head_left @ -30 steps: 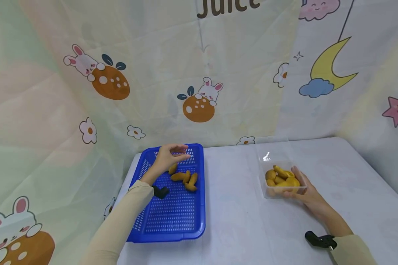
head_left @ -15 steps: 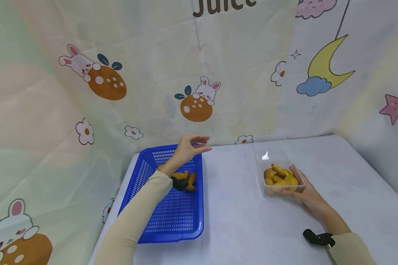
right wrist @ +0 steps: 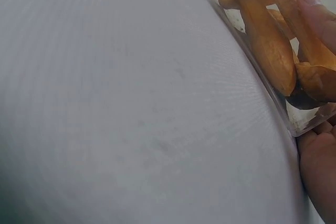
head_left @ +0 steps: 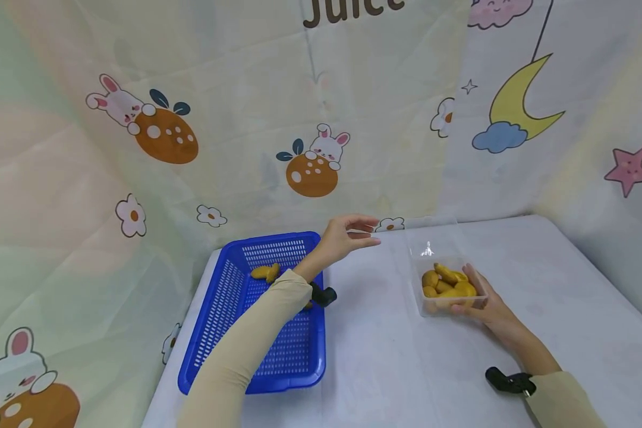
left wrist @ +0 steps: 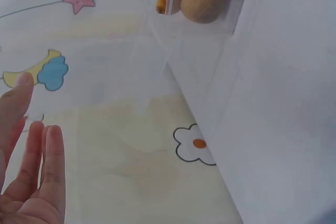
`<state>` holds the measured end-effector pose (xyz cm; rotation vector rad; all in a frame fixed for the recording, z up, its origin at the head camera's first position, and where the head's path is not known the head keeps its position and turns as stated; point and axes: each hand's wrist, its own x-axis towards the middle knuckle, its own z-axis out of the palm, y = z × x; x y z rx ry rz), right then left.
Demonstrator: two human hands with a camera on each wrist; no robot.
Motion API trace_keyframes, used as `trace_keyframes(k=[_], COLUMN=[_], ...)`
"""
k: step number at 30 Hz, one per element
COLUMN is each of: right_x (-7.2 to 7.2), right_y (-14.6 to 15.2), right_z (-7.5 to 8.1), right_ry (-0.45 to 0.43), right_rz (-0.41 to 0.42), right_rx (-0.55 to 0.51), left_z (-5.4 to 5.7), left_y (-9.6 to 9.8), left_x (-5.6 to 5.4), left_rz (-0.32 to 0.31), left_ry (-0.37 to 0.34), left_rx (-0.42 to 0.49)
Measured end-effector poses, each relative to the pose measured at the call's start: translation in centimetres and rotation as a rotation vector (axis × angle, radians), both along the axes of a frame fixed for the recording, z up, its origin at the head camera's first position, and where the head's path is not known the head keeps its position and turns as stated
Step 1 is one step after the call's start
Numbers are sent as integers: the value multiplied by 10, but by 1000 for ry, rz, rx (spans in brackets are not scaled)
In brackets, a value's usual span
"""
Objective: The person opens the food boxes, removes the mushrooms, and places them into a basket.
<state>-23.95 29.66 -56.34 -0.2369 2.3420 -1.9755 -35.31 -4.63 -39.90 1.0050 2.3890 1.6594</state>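
A pale printed backdrop [head_left: 230, 113] with bunnies, oranges, flowers and a moon rises behind the far edge of a white surface [head_left: 374, 356]. On the left of the surface, beside its left edge, lies a blue perforated basket [head_left: 289, 351], one short side toward the far edge. The left arm's beige sleeve [head_left: 257, 336] crosses over it; the other beige sleeve [head_left: 562, 395] comes in at the lower right.

A clear plastic box [head_left: 424, 308] sits on the right half of the surface, closer to the far edge than to the near one, with its lid [head_left: 433, 241] raised on the far side. The left hand [head_left: 348, 236] is in the air beyond the basket's far right corner, fingers extended toward the right and thumb held apart from them. The right hand [head_left: 487, 306] grips the box around its near right corner. A black wrist device [head_left: 323, 295] shows by the left cuff, and a similar black piece [head_left: 509, 380] by the right.

The smallest things are the yellow-brown mushrooms. Several mushrooms [head_left: 449, 286] are heaped inside the box; the right wrist view shows their rounded caps and thick stems. A few loose mushrooms [head_left: 260, 272] lie near the basket's far edge, and another is mostly hidden behind the left arm, near the basket's right edge.
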Motion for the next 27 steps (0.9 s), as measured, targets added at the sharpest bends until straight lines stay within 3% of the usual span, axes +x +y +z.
trace_keyframes(k=[8, 20, 27], right_x=[-1, 0, 1], right_y=[0, 0, -1], right_z=[0, 2, 0], right_ry=[0, 0, 10], right_rz=[-15, -26, -24], right_rx=[4, 12, 17], left_z=[-14, -47, -63], left_y=[38, 91, 108], left_x=[4, 11, 18], left_rz=[-68, -202, -218], left_ry=[-14, -39, 55], left_rx=[17, -21, -130])
